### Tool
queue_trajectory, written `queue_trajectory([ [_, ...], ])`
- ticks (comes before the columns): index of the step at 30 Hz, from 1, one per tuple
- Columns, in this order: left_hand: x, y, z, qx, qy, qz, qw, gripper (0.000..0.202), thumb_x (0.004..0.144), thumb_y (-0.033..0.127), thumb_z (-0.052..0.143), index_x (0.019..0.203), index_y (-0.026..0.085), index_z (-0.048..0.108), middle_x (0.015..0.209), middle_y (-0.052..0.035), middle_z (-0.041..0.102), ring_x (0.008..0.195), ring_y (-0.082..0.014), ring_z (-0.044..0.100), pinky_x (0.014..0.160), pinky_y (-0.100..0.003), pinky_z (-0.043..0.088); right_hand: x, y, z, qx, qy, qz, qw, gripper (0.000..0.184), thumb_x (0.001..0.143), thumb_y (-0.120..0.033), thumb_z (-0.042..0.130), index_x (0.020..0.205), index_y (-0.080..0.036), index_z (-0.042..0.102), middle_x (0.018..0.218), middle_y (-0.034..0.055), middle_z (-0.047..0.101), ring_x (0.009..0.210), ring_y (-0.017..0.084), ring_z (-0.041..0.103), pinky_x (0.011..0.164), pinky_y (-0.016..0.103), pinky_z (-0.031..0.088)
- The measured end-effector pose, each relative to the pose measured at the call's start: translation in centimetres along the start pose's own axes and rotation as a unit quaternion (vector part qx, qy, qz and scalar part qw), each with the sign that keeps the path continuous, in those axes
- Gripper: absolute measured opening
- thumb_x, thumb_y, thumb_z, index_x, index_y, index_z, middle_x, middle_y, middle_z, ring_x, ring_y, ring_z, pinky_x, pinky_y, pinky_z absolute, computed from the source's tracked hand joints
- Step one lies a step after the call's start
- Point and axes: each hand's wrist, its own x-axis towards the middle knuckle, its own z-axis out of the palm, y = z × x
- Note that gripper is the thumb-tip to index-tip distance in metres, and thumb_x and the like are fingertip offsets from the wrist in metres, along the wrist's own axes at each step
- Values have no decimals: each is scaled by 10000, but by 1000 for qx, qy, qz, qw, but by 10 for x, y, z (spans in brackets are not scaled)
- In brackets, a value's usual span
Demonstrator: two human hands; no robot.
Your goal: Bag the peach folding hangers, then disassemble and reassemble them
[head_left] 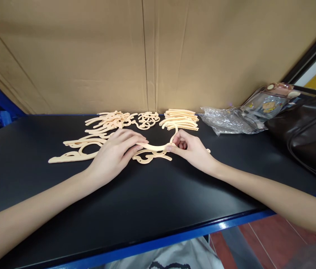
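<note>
Cream plastic parts of folding clothes hangers lie about my hands. Between them, a curved hanger arm is held just above the table. My left hand pinches its left end between thumb and fingers. At its right end my right hand is closed where the arm meets a curved hook that rises toward the back. The join itself is partly hidden by my fingertips. Below the held arm lie loose hanger parts. To the left, partly behind my left hand, hangers with hooks lie flat.
At the back are a pile of hanger arms, a heap of hooks and a neater stack of arms. Clear plastic bags and a dark brown leather bag sit right on the black table. Cardboard stands behind.
</note>
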Motion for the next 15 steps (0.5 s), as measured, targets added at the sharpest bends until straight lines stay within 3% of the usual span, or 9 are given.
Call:
queue_trajectory([
  [4,-1,-5,6,2,-6,-17,1000,222,973,293,462,1033,220,663,1150,-56,624,1060,-224,527,925,-384,415,-4,-12,-3,-175,-30,2,984,291,859,-468,604,757,-204,540,720,-45,615,609,106,530,543,228,326],
  [9,0,-7,8,-17,-4,-20,1000,225,978,297,454,1034,227,660,1158,-51,609,1067,-218,520,927,-376,420,-12,-25,-3,-381,6,-66,922,302,908,-444,547,773,-175,569,792,6,649,633,132,576,486,250,245],
  [12,-1,-5,7,-40,-16,5,999,219,985,278,446,1074,231,640,1144,-46,608,1067,-201,525,923,-353,425,-17,-27,-2,-407,17,-147,901,278,921,-426,538,850,-162,591,834,26,656,668,143,597,473,259,254],
  [15,-3,3,6,-56,-37,44,997,220,984,251,452,1123,232,621,1127,-43,613,1067,-188,521,914,-328,431,-20,-29,-1,-378,-13,-249,892,321,930,-464,516,955,-153,594,912,46,670,732,152,619,528,257,341],
])
